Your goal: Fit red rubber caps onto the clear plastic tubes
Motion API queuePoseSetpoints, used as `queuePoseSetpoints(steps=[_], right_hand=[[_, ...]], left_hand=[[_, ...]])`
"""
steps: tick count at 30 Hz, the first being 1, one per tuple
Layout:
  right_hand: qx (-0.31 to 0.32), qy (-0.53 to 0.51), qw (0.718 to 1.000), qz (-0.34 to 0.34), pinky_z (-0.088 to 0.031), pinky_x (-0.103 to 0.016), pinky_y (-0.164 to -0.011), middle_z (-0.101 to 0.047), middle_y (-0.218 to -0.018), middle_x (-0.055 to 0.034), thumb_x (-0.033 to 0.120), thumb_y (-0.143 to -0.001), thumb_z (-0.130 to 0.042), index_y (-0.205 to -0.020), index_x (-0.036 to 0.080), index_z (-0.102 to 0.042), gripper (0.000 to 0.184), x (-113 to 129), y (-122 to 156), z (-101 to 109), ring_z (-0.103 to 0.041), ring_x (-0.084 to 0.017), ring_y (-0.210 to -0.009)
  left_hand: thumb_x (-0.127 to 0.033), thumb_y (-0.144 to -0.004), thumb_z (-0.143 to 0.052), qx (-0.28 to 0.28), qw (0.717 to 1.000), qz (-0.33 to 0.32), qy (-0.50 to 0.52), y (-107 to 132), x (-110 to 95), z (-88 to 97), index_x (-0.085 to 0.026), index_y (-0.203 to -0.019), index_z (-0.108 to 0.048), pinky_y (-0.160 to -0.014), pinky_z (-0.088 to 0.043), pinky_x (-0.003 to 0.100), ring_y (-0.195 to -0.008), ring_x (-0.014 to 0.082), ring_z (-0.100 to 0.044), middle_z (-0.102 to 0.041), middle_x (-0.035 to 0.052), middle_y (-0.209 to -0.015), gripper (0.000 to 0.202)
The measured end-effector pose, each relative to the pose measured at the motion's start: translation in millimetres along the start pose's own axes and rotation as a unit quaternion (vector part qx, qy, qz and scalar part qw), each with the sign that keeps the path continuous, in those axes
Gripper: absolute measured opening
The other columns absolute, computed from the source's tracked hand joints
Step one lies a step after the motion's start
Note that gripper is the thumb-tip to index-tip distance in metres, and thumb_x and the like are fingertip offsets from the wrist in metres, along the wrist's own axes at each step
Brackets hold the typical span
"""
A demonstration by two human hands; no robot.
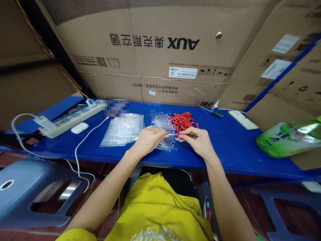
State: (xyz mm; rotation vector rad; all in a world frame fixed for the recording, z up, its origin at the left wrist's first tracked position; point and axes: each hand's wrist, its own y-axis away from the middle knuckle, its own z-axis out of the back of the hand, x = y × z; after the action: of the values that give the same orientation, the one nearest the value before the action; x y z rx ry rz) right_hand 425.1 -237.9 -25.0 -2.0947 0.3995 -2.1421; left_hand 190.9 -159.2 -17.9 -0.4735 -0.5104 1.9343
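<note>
My left hand (150, 138) pinches a thin transparent dropper tube (171, 134) between thumb and fingertips, above the table. On the other side, my right hand (197, 140) grips a red rubber bulb (177, 134) at the tube's right end. The two meet in one line; how deep the tube sits in the bulb I cannot tell. Under and behind my hands, many loose transparent tubes (162, 121) lie side by side, partly hidden by my left hand. A heap of red rubber bulbs (182, 119) lies just beyond my right hand.
Transparent plastic bags (122, 130) lie left of the tubes. Further left are a power strip (72, 117), a white earbud case (79, 128) and a white cable (82, 142). A green-handled screwdriver (215, 113), a phone (242, 119) and a green bottle (286, 139) are at right. Cardboard (150, 60) stands behind.
</note>
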Motion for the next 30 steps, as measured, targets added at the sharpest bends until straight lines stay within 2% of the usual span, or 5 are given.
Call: queuePoseSetpoints(steps=[12, 23, 30], right_hand=[[0.003, -0.007, 1.000, 0.002, -0.070, -0.036, -0.072, -0.082, -0.083, -0.0060, 0.038, -0.078, -0.090, -0.084, 0.020, -0.079, 0.022, 1.7, 2.6, -3.1, -0.082, -0.024, -0.075], [0.000, -0.003, 1.000, 0.001, -0.070, -0.039, -0.072, -0.082, -0.081, -0.0063, 0.044, -0.076, -0.091, -0.083, 0.019, -0.078, 0.028, 4.9, 2.8, -4.7, -0.081, -0.025, -0.074], [0.000, 0.000, 1.000, -0.001, -0.070, -0.039, -0.072, -0.081, -0.080, -0.0059, 0.041, -0.076, -0.092, -0.084, 0.020, -0.079, 0.025, 5.1, 3.1, -3.1, -0.081, -0.025, -0.073]], left_hand=[[-0.035, -0.113, -0.037, -0.006, 1.000, -0.009, 0.018, 0.8, -0.8, 0.9, -0.017, -0.098, -0.067, -0.078, -0.050, 0.033, -0.076, 0.0176, -0.070, -0.075, 0.0037, -0.083, 0.038], [-0.034, -0.113, -0.038, -0.003, 0.999, -0.004, 0.037, -0.1, -2.5, 2.0, -0.018, -0.099, -0.068, -0.083, -0.049, 0.033, -0.078, 0.0172, -0.071, -0.075, 0.0035, -0.083, 0.037], [-0.036, -0.113, -0.039, 0.003, 0.999, -0.001, 0.038, -0.6, -3.3, 3.0, -0.019, -0.096, -0.067, -0.085, -0.048, 0.033, -0.078, 0.0168, -0.071, -0.076, 0.0034, -0.085, 0.037]])
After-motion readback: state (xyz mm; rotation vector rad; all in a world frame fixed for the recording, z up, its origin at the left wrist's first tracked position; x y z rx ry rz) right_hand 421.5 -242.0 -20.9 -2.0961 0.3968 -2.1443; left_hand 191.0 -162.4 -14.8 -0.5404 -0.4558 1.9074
